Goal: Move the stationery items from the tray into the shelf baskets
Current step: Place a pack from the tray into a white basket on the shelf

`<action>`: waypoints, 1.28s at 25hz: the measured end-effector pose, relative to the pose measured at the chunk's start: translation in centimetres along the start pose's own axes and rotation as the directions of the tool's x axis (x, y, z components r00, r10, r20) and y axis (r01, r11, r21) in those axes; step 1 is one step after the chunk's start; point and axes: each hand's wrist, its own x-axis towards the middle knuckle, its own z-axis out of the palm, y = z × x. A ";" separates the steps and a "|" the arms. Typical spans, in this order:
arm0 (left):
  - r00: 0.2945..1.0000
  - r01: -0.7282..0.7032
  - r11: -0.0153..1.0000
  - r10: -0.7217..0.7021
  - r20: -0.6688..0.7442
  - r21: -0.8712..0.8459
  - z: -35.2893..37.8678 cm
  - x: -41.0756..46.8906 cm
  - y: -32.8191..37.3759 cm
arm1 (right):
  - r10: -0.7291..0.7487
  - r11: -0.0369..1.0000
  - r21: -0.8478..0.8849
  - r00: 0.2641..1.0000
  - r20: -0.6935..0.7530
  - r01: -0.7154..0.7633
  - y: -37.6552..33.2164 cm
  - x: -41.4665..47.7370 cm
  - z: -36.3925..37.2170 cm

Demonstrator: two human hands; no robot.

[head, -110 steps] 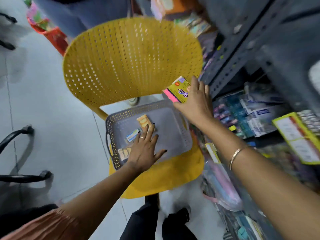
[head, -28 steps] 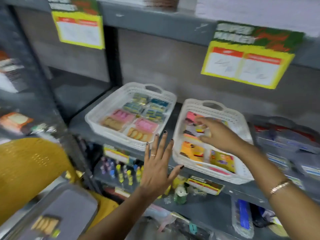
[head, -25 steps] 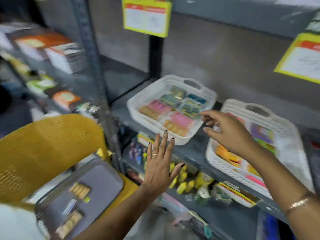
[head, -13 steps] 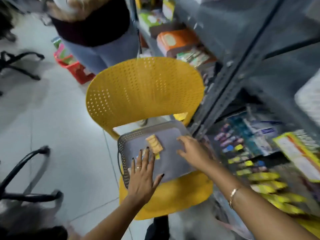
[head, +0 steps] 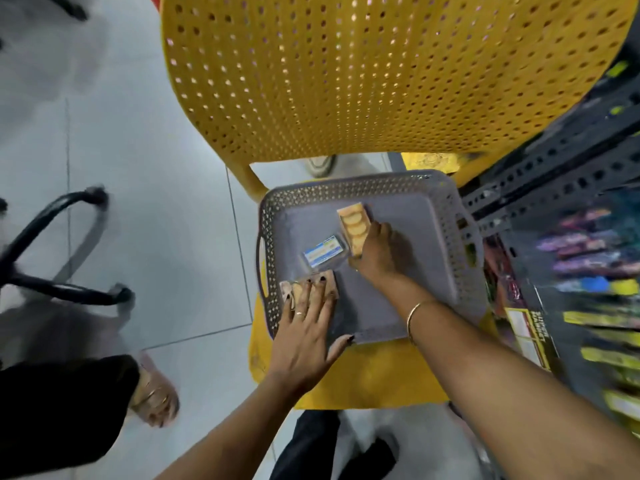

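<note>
A grey perforated tray sits on the seat of a yellow chair. Three small packs lie in it. My right hand curls over the near end of an orange pack of round pieces at the tray's middle back. A flat blue-and-white pack lies just left of that hand, untouched. My left hand rests with fingers spread flat on a brownish pack at the tray's front left corner. The shelf baskets are out of view.
A grey slotted shelf upright stands right of the chair, with blurred coloured goods on low shelves. A black chair base is on the tiled floor at left. A sandalled foot is at lower left.
I have turned from the shelf baskets back down to the tray. My right hand went from empty above the tray onto the orange pack; my left hand dropped onto the front-left pack.
</note>
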 end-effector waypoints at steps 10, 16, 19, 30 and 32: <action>0.999 0.036 0.999 -0.036 0.037 -0.006 -0.2 -0.1 0.4 | 0.038 0.999 0.002 0.995 -0.088 -0.038 1.0 0.4 -0.2; 0.997 0.033 0.999 -0.034 0.069 0.004 -0.5 -0.1 0.6 | 0.073 0.996 0.063 0.991 -0.109 -0.066 2.8 -0.8 -1.7; 0.994 0.030 1.000 -0.029 0.106 -0.001 -1.1 -0.1 0.5 | 0.063 0.993 0.105 0.992 -0.112 -0.051 3.6 -2.4 -3.4; 0.968 -0.211 0.977 0.204 -0.149 -0.035 -16.5 0.7 8.1 | -0.062 0.964 0.200 0.875 -0.480 0.178 2.8 -14.9 -24.9; 0.935 -0.296 0.954 0.280 -0.219 -0.045 -21.0 1.0 11.0 | -0.089 0.960 0.178 0.841 -0.534 0.214 3.0 -19.0 -30.7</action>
